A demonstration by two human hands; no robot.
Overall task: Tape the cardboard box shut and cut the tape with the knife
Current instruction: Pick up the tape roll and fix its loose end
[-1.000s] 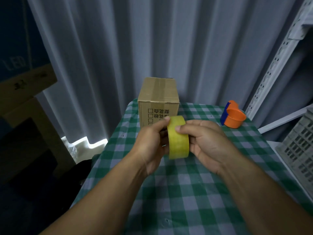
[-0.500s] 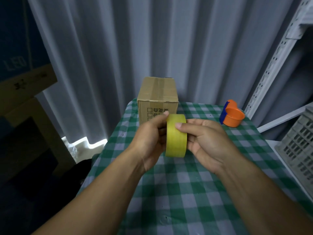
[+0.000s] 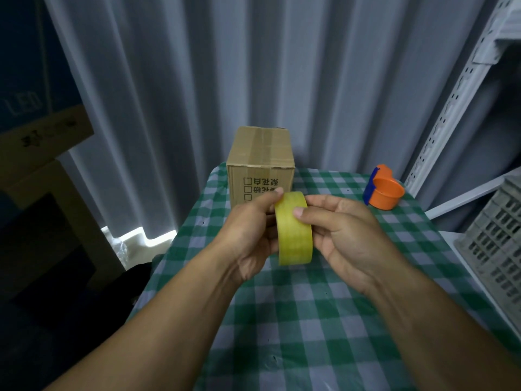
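A yellow tape roll (image 3: 294,230) is held upright on edge above the table, between both hands. My left hand (image 3: 251,235) grips its left side, with the thumb on the top rim. My right hand (image 3: 346,235) holds the right side, its thumb pressed on the roll's outer face. Behind them, at the far left of the table, stands a small cardboard box (image 3: 260,162) with its top flaps closed and a strip of clear tape along the seam. An orange tape cutter with a blue blade part (image 3: 383,191) lies at the far right. No separate knife is visible.
The table has a green and white checked cloth (image 3: 310,320). A grey plastic crate (image 3: 496,238) and a white perforated shelf post (image 3: 456,103) stand on the right. Grey curtains hang behind. Dark cardboard boxes (image 3: 42,142) sit at the left.
The roll has turned slightly in my hands, with my right thumb sliding over its outer face. The view has shifted a little. Nothing on the table has moved.
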